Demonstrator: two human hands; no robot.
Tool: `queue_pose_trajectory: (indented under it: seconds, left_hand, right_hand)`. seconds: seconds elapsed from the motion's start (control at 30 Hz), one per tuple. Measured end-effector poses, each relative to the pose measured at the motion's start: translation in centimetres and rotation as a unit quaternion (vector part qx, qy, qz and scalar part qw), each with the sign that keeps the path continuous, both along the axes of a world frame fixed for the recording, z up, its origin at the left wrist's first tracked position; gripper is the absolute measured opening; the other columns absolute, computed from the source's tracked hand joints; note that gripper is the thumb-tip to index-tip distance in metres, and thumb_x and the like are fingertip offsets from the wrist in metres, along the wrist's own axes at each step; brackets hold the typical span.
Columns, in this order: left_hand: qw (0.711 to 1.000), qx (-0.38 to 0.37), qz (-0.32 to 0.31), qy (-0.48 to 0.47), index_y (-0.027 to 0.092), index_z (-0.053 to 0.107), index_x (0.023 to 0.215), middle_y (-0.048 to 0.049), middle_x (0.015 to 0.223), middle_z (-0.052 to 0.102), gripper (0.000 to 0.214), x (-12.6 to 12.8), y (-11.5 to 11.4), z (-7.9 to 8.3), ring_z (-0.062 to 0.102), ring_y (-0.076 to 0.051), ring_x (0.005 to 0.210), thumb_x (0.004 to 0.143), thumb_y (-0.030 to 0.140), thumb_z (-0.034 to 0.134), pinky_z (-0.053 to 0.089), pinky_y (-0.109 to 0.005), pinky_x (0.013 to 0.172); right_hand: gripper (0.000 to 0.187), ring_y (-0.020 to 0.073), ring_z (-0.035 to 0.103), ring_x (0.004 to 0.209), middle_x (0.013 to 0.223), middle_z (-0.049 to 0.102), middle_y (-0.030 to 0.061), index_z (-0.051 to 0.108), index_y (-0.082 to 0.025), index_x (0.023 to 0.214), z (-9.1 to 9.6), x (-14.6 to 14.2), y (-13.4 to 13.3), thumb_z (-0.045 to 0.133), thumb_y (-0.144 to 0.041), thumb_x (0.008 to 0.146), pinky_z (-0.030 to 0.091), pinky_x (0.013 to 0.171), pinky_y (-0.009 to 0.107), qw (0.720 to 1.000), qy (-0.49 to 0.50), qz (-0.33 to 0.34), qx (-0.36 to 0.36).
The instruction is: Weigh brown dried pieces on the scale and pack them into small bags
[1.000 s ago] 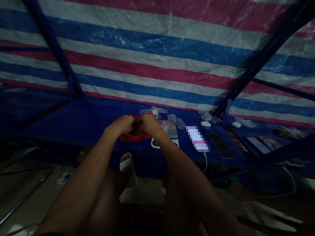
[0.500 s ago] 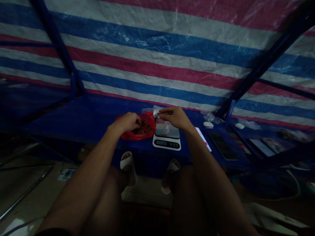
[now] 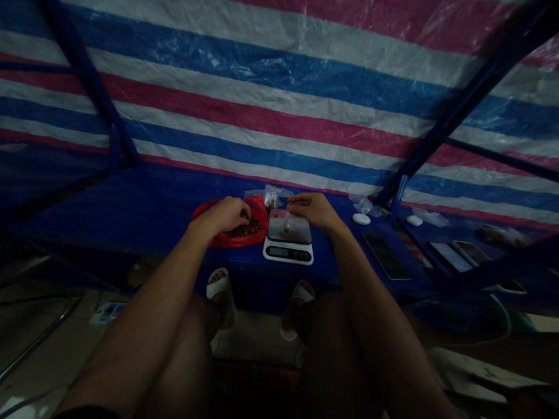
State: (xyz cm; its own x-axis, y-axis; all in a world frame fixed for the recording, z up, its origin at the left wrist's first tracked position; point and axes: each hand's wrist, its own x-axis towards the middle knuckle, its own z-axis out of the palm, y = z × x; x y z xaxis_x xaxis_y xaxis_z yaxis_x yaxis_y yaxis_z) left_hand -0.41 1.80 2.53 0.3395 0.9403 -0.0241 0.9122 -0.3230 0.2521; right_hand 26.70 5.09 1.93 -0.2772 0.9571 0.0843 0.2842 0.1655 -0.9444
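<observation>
In the head view, the left hand (image 3: 225,214) digs curled fingers into the red bag (image 3: 257,210) just left of the scale (image 3: 288,240), while the right hand (image 3: 311,208) hovers over its plate pinching a small clear packet (image 3: 287,222), apparently for weighing.
</observation>
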Motion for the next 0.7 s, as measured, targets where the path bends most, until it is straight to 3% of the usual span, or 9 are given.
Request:
queue_pose_trajectory:
  seconds: [0.3, 0.53, 0.7]
  left_hand:
    - [1.000, -0.013, -0.009, -0.021, 0.020, 0.084, 0.106, -0.0064, 0.107, 0.083, 0.022, 0.1, -0.2, 0.1, 0.077, -0.020, 0.091, 0.090, 0.018, 0.068, 0.053, -0.025, 0.077]
    - [1.000, -0.012, -0.010, -0.012, 0.021, 0.083, 0.107, -0.0043, 0.108, 0.083, 0.024, 0.1, -0.3, 0.1, 0.076, -0.018, 0.091, 0.091, 0.018, 0.066, 0.052, -0.022, 0.077]
    - [1.000, -0.010, -0.010, -0.022, 0.023, 0.084, 0.104, -0.0028, 0.104, 0.084, 0.024, 0.3, -0.4, 0.2, 0.076, -0.018, 0.089, 0.089, 0.018, 0.067, 0.052, -0.022, 0.076]
  right_hand:
    - [0.019, 0.0204, 0.077, 0.085, 0.095, 0.082, 0.0109, 0.080, -0.013, 0.101, 0.2, 0.0, 0.0, 0.079, -0.011, 0.082, 0.063, 0.084, 0.036, 0.999, -0.034, -0.008, 0.019]
    - [0.023, 0.0248, 0.078, 0.089, 0.099, 0.083, 0.0131, 0.083, -0.012, 0.100, 1.1, 0.3, -0.9, 0.076, -0.008, 0.078, 0.060, 0.086, 0.037, 0.982, -0.160, 0.001, 0.105]
    - [0.023, 0.0253, 0.077, 0.086, 0.097, 0.083, 0.0127, 0.085, -0.014, 0.101, 1.8, 0.2, -1.6, 0.075, -0.011, 0.080, 0.059, 0.084, 0.037, 0.962, -0.241, 0.012, 0.125]
